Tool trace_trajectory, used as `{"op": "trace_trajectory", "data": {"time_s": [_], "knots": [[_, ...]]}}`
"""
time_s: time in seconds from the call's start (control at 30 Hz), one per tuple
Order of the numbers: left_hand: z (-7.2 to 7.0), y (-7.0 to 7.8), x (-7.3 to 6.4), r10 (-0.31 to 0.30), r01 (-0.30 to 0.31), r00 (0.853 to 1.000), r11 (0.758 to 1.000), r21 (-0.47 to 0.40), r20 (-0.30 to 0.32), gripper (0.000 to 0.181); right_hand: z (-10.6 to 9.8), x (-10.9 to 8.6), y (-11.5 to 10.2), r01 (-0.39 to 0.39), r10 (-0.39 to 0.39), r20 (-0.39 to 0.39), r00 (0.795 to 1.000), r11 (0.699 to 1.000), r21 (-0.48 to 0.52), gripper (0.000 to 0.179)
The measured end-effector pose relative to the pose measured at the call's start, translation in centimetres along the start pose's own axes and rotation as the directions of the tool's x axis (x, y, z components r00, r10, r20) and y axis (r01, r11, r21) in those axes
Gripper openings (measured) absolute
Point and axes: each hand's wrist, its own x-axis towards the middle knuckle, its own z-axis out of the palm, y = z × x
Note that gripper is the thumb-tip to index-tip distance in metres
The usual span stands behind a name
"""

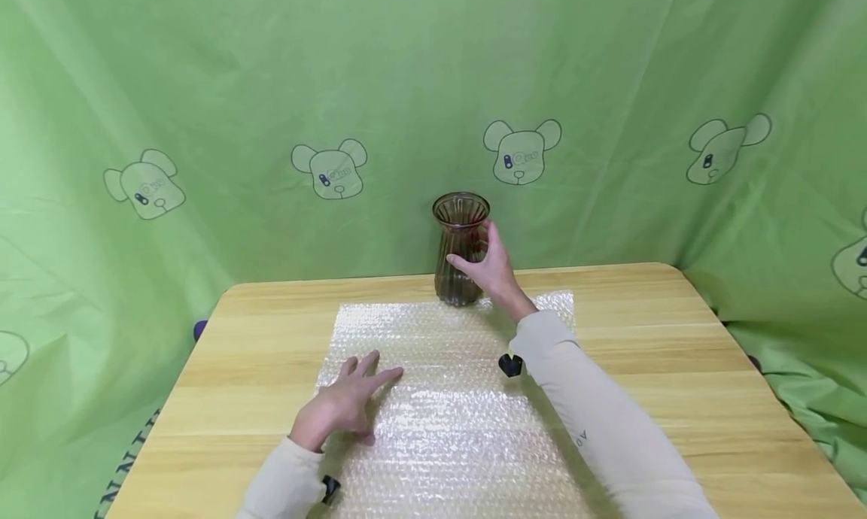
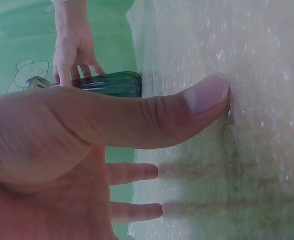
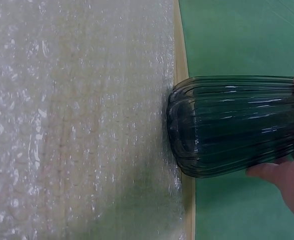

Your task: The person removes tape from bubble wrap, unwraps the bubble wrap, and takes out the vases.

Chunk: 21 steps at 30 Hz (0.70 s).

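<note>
A dark, ribbed glass vase with a flared rim stands upright at the far edge of the bubble wrap. My right hand grips it around the upper body, thumb on the near side and fingers behind. In the right wrist view the base of the vase meets the wrap's edge. My left hand hovers over or rests lightly on the left part of the wrap, its fingers spread and holding nothing. In the left wrist view its thumb crosses in front of the vase.
The bubble wrap lies flat across the middle of a light wooden table. A green curtain printed with bear heads hangs right behind the table and along both sides.
</note>
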Motion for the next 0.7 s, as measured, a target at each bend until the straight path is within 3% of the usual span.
{"op": "trace_trajectory", "data": {"time_s": [0.23, 0.4, 0.7], "knots": [[0.1, 0.1, 0.3, -0.007, 0.007, 1.0, 1.0, -0.016, 0.005, 0.115, -0.5, -0.1, 0.3, 0.015, -0.014, 0.029, 0.999, 1.0, -0.026, 0.1], [-0.3, 0.0, 0.3, 0.022, -0.021, 1.0, 0.999, -0.046, 0.019, 0.11, -1.4, -0.7, 0.5, 0.019, -0.012, 0.089, 0.996, 0.997, -0.075, 0.111], [-2.0, -1.5, -0.1, 0.053, -0.053, 0.998, 0.998, -0.015, -0.024, 0.081, -4.2, -2.0, 0.9, 0.04, -0.014, 0.16, 0.987, 0.985, -0.165, 0.105]]}}
